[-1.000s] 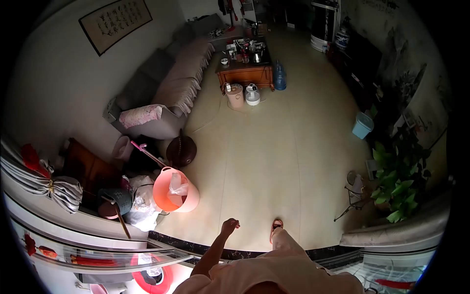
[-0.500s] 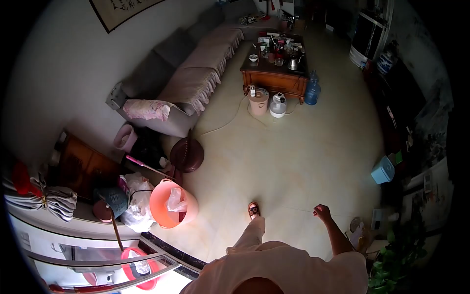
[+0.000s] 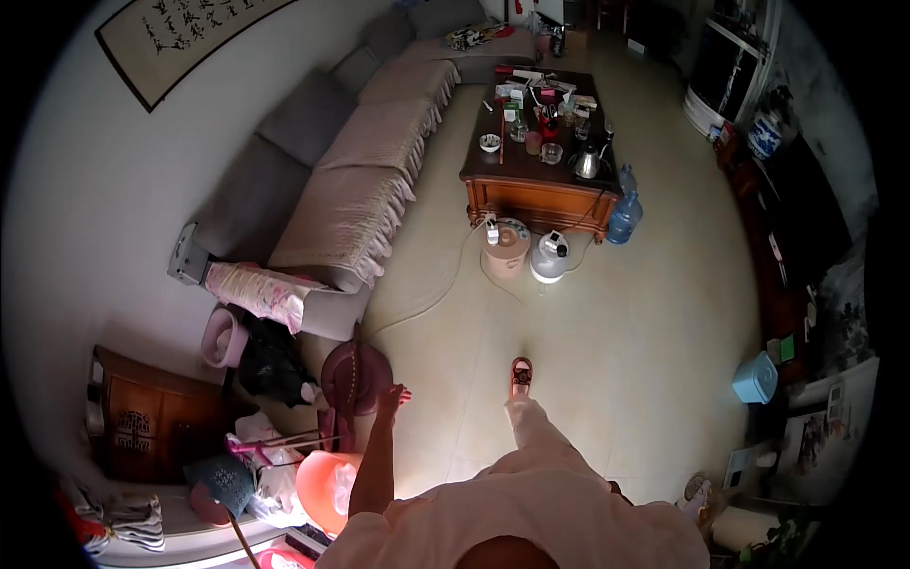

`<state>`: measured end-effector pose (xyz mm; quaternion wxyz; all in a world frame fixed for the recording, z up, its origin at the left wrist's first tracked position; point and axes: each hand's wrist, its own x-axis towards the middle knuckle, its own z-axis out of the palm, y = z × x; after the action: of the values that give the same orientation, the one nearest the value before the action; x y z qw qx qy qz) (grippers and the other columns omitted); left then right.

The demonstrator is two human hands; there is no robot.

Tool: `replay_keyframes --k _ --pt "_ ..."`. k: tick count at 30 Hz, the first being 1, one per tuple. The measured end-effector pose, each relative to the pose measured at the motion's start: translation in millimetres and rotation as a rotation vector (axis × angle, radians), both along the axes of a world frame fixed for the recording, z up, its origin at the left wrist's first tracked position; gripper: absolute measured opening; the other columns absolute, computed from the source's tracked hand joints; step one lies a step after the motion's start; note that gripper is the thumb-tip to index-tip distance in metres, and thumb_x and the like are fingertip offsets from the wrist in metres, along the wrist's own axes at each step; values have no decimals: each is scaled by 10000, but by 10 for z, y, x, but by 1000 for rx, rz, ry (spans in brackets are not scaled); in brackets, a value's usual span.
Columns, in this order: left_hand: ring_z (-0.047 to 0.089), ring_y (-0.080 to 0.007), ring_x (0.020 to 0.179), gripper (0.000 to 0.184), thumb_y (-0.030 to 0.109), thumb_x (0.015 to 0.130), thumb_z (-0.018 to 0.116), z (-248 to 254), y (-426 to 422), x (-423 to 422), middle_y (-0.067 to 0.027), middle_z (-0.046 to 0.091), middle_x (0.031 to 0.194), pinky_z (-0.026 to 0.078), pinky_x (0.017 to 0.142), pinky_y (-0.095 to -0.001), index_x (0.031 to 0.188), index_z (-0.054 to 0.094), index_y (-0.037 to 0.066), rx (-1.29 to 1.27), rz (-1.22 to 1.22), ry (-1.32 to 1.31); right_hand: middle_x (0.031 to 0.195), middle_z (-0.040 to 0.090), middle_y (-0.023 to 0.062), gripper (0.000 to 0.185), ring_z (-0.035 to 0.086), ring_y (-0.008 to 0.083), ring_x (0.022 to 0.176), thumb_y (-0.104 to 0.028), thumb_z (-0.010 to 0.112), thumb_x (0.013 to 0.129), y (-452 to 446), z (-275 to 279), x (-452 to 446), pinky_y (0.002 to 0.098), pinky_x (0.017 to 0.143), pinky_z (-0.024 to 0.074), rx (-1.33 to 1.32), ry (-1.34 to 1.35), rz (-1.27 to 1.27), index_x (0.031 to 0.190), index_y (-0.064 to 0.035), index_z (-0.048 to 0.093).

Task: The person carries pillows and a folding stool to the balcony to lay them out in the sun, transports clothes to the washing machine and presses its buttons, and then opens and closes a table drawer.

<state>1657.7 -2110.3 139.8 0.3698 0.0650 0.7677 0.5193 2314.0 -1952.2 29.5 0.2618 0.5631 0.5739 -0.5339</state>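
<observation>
My left hand (image 3: pixel 393 400) hangs in the air out in front on the left, its fingers loosely apart and nothing visible in them. Below and beside that arm stands an orange bin (image 3: pixel 322 488) with a white plastic bag (image 3: pixel 345 486) inside. A dark red round stool or lid-like object (image 3: pixel 356 377) is on the floor just left of the hand, and the two do not clearly touch. I cannot see my right hand, which is out of sight by my body. One sandalled foot (image 3: pixel 520 376) is forward on the tiles.
Ahead, a wooden coffee table (image 3: pixel 540 208) carries a kettle (image 3: pixel 589 161), cups and clutter. A pink tub (image 3: pixel 505 248), a white appliance (image 3: pixel 550 260) and water bottles (image 3: pixel 625 218) stand by it, with a cord (image 3: pixel 428 311) along the floor. A sofa (image 3: pixel 336 213) lines the left; a blue bin (image 3: pixel 755 377) is right.
The view has moved forward and turned slightly. My left arm has swung forward into view, while my right hand, in front before, has dropped back out of sight.
</observation>
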Motion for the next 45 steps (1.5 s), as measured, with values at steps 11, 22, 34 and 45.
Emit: replay_keyframes --k 11,22,34,45 --pt "551 -128 470 82 100 754 546 -1021 823 -1276 -74 607 632 399 375 -224 760 570 22 -190 263 -226 658 596 124 111 595 193 541 -124 544 780 4292 275 -4009 314 465 496 234 391 -228 760 -15 552" --pt "538 -152 479 95 117 755 506 -1125 1669 -4434 -60 598 646 435 426 -258 730 583 67 -494 283 -552 639 586 58 150 574 143 537 -172 510 836 6329 -464 -7374 282 487 472 416 525 -28 795 -38 561" --pt "603 -167 613 110 139 802 522 -213 7113 -9126 -100 616 729 456 488 -254 814 537 31 24 -67 48 631 600 87 174 579 176 508 -194 559 784 6631 145 -9344 278 439 460 16 118 -82 744 -27 585" --pt "596 -165 582 171 238 784 518 -734 8335 -10487 -66 618 712 464 525 -284 786 558 73 -462 -9 -431 692 586 91 175 581 158 583 -168 543 809 10902 661 -12778 267 523 495 172 575 -454 783 5 540"
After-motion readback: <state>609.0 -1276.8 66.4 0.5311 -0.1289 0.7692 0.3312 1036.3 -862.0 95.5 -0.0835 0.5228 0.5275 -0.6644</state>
